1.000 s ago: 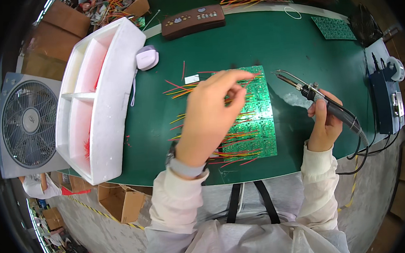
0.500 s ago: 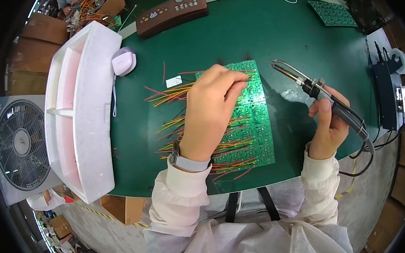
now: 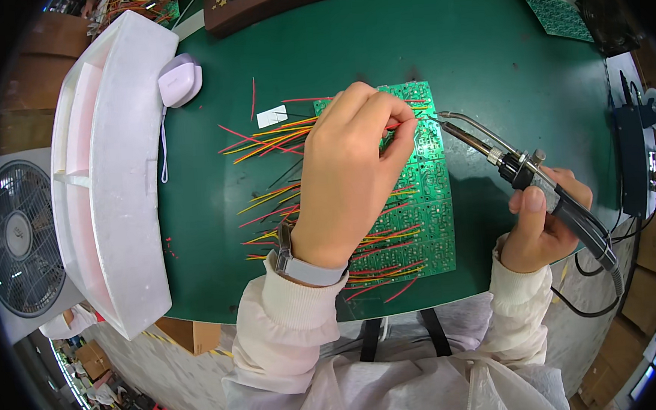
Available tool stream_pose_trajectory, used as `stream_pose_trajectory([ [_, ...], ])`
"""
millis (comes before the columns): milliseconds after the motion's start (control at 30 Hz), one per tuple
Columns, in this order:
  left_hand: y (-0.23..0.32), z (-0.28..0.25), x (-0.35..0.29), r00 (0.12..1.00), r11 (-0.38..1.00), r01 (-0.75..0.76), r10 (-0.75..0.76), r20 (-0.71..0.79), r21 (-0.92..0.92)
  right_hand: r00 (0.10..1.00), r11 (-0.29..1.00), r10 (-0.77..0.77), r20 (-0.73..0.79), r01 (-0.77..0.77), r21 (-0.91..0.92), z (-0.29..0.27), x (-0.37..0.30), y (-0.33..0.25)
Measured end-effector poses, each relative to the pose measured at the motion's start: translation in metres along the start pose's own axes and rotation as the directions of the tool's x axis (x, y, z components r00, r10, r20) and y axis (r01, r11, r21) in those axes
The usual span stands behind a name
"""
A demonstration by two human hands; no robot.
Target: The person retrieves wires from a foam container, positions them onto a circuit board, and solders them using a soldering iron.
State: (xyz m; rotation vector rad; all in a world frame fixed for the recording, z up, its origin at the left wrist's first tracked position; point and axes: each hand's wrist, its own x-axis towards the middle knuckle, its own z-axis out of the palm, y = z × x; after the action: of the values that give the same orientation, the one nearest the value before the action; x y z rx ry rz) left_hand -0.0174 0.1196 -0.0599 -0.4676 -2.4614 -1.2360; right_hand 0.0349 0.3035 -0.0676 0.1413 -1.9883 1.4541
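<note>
My left hand (image 3: 359, 162), with a grey-banded watch on its wrist, pinches a red wire (image 3: 394, 126) over the upper part of a green circuit board panel (image 3: 437, 228). My right hand (image 3: 541, 226) is closed around a soldering iron (image 3: 519, 169) with a curved metal guide tube alongside its barrel. The iron's tip is at the panel's upper right, close to my left fingertips; I cannot tell whether it touches. Several red, yellow and black wires (image 3: 264, 143) lie in rows across the panel and stick out to its left, partly hidden under my left hand.
A white foam tray (image 3: 127, 172) stands at the left, with a lilac case (image 3: 181, 82) against it. A white label piece (image 3: 271, 117) lies near the wires. Farther back are a brown case (image 3: 271, 4) and another green panel (image 3: 555, 14). The soldering station (image 3: 632, 160) stands right.
The soldering iron's tip has come to the panel's upper right edge, near my left fingers. My left hand has shifted slightly along the panel, still pinching. The whole view has shifted a little.
</note>
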Motion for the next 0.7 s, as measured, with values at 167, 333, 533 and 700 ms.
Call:
stream_pose_trajectory([
  [167, -0.0001, -0.0006, -0.0006, 1.0, 0.999, 0.006, -0.006, -0.009, 0.046, 0.992, 0.989, -0.124, 0.04, 0.127, -0.077, 0.0056, 0.0064, -0.0002],
  [333, -0.0013, 0.002, -0.0009, 1.0, 0.997, -0.004, 0.004, -0.004, 0.078, 0.99, 0.986, -0.125, 0.068, 0.131, -0.101, 0.004, 0.0044, -0.0003],
  [533, -0.0019, 0.002, -0.0015, 1.0, 0.993, -0.025, 0.026, -0.004, 0.119, 1.0, 1.0, 0.016, -0.007, -0.016, 0.005, 0.0037, 0.0011, -0.0023],
  [700, -0.0021, 0.0018, -0.0009, 1.0, 0.993, -0.022, 0.022, 0.001, 0.114, 1.0, 1.0, 0.012, 0.022, -0.012, -0.019, 0.0024, 0.0012, -0.0019],
])
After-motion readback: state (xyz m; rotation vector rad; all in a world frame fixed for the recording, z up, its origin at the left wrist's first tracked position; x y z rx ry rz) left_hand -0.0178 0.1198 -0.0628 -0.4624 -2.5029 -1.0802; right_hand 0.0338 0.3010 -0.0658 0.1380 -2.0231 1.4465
